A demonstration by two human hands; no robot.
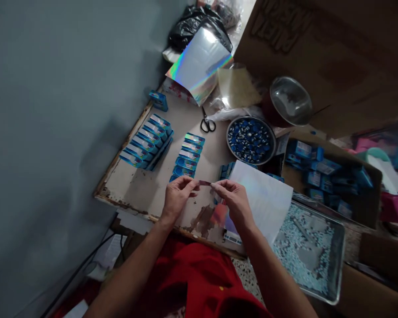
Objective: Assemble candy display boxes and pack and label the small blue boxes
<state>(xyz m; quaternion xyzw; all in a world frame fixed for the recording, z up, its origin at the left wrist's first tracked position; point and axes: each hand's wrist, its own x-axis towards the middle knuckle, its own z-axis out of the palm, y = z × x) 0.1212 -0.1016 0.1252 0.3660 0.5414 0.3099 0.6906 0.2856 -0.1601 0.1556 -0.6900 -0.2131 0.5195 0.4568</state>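
Note:
My left hand (179, 194) and my right hand (230, 196) are raised over a worn white board (142, 185), fingers pinched together. Between them they hold a small thin strip (204, 183), one end in each pinch. Just beyond the hands lies a short row of small blue boxes (188, 157). A longer row of blue boxes (147, 141) sits to the left on the board. Under my right hand rests a white holographic sheet (265, 198).
Black scissors (207, 123) lie beyond the rows. A round tin of blue caps (251, 140) stands to the right, a cardboard box of blue boxes (328, 176) further right. A metal tray of small pale pieces (308, 251) sits near right. A shiny foil sheet (200, 62) lies at the back.

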